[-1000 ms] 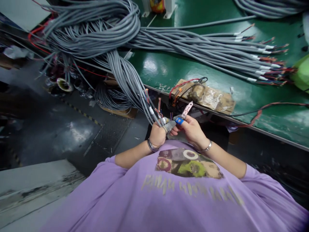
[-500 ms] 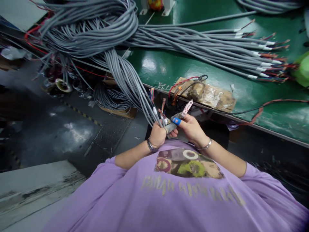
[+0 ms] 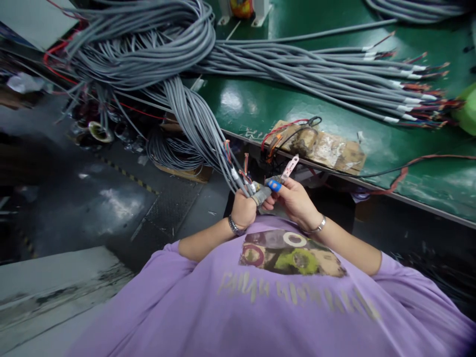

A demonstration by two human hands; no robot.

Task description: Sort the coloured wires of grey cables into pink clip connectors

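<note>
My left hand (image 3: pixel 243 210) is closed around the ends of several grey cables (image 3: pixel 213 144). Grey wrapping covers its thumb. Coloured inner wires (image 3: pixel 228 150) stick up from the stripped ends, beside white bands. Close against it, my right hand (image 3: pixel 299 202) pinches a flat pale pink tool (image 3: pixel 290 167) with a hole at its end; its working end is hidden among the fingers. A blue cover (image 3: pixel 274 185) sits on my right thumb. The fingers of both hands meet at the cable ends, and exactly what they press there is too small to make out.
A big coil of grey cable (image 3: pixel 148 54) lies on the green table (image 3: pixel 238 101), its stripped ends fanned to the right. At the table's front edge is a stained wooden block (image 3: pixel 334 151) with red and black wires. More cable (image 3: pixel 178 153) is coiled below.
The wire ends at my left hand have tilted and shifted slightly left. Both hands keep their hold, and the whole view has moved a little.
</note>
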